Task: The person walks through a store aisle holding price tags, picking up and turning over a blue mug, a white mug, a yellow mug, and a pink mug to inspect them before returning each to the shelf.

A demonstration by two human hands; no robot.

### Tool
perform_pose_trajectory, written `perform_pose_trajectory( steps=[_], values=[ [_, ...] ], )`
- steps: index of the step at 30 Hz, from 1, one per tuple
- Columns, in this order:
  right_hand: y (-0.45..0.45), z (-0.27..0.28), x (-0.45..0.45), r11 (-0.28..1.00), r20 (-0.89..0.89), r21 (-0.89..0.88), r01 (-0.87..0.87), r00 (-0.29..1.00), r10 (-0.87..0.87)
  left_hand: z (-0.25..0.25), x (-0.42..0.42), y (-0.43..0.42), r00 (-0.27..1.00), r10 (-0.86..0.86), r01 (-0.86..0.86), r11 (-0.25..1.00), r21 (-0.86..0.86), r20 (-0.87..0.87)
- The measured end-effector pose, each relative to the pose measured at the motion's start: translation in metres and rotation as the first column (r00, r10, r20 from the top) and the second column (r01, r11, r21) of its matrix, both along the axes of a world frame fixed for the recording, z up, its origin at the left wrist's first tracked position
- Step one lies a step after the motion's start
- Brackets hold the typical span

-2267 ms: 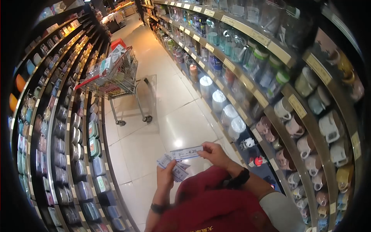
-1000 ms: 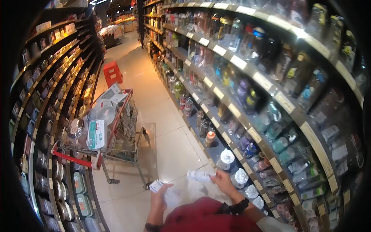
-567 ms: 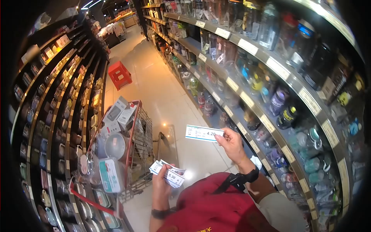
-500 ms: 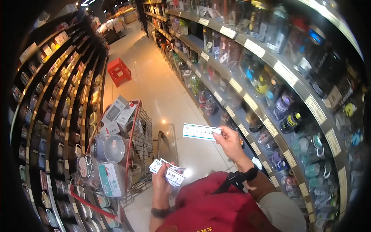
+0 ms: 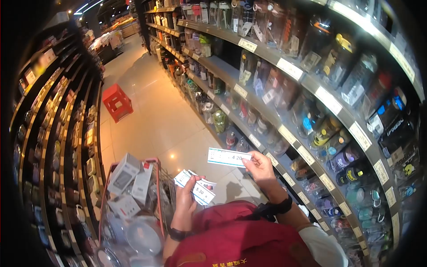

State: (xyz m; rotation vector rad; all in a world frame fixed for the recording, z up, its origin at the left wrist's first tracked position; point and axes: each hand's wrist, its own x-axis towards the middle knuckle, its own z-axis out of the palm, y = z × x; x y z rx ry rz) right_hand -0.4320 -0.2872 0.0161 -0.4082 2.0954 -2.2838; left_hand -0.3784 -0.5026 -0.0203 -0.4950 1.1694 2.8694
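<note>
A white price label [image 5: 226,156] with blue edges, reading 4.20, is pinched by its right end between the thumb and fingers of my right hand [image 5: 260,168]. My left hand [image 5: 186,196] grips a small fanned stack of similar price labels [image 5: 201,192]; the top one reads 5.30. Both hands are in front of my red apron [image 5: 235,231], apart from each other. To the right of my right hand runs a shelf edge lined with price tags [image 5: 289,179].
At lower left stands a shopping cart [image 5: 161,196] with boxes [image 5: 123,173] and plastic containers [image 5: 143,236]. A red stool [image 5: 117,102] is on the aisle floor [image 5: 151,107]. Bottles fill the right shelves, with a black sports bottle [image 5: 349,176] among them. Stocked shelves [image 5: 53,147] line the left.
My view has turned right and moved, so the cart and stool sit lower in the picture. Both hands keep hold of their labels, the right one slightly lower.
</note>
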Motion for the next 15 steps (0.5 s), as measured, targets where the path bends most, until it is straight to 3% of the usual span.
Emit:
perform_pose_trajectory(
  steps=[2,8,10,12,13,15],
  values=[
    [-0.018,0.010,-0.019,0.991,0.012,0.114,0.070,0.997,-0.071,0.007,-0.032,-0.018,0.998,-0.057,0.056,0.995,-0.088,-0.010],
    [-0.055,0.003,-0.073,0.974,0.019,0.205,0.098,0.994,-0.104,-0.001,-0.097,-0.059,0.990,-0.144,0.144,0.988,-0.046,0.000],
    [-0.071,0.012,-0.095,0.977,0.135,0.201,0.067,0.986,-0.095,-0.010,-0.116,-0.070,0.995,-0.082,0.084,0.996,-0.031,0.054],
    [-0.079,-0.011,-0.129,0.966,0.098,0.259,0.012,0.994,-0.039,-0.006,-0.135,-0.076,0.993,0.007,-0.003,0.999,-0.033,0.118],
    [-0.088,-0.028,-0.145,0.987,0.123,0.155,0.033,0.991,-0.053,-0.011,-0.146,-0.081,0.990,0.066,-0.061,0.997,-0.044,0.124],
    [-0.098,-0.040,-0.181,0.957,0.063,0.289,-0.026,0.998,0.008,-0.015,-0.167,-0.095,0.992,0.059,-0.052,0.997,-0.058,0.114]
  ],
)
